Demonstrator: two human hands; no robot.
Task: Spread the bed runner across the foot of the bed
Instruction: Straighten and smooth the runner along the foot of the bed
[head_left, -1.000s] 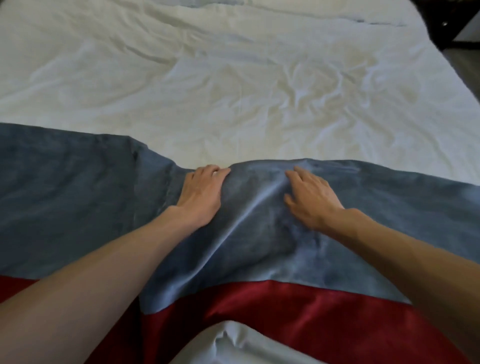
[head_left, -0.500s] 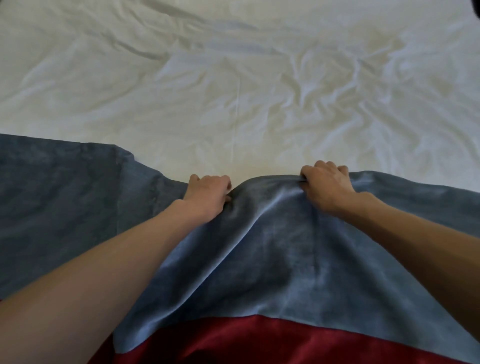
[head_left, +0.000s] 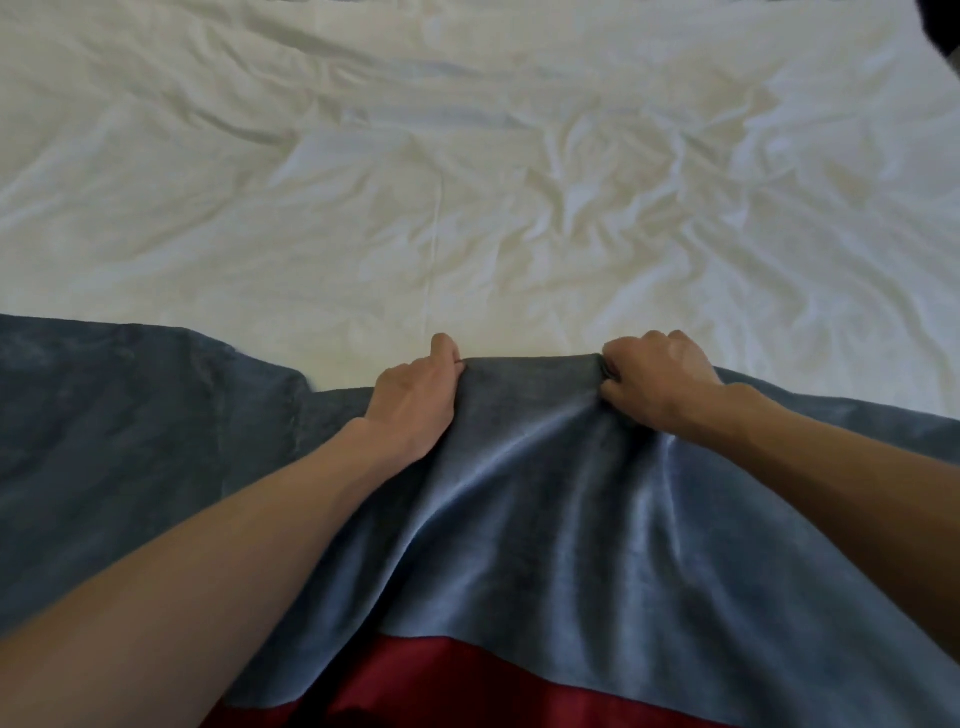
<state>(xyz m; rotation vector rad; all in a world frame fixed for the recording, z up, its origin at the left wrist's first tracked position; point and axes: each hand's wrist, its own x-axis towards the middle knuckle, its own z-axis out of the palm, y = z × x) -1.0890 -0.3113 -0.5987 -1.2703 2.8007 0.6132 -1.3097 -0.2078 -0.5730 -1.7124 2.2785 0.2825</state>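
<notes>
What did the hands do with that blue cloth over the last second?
A second ago both hands lay flat on the far edge of the blue velvety bed runner. Now the left hand and right hand have curled round that edge, gripping it and bunching it up between them. The wrinkled white sheet and the runner's flat left stretch look unchanged.

Single head-worn wide-angle view, facing forward and down across the bed (head_left: 467, 182), close above the runner (head_left: 545, 519).
</notes>
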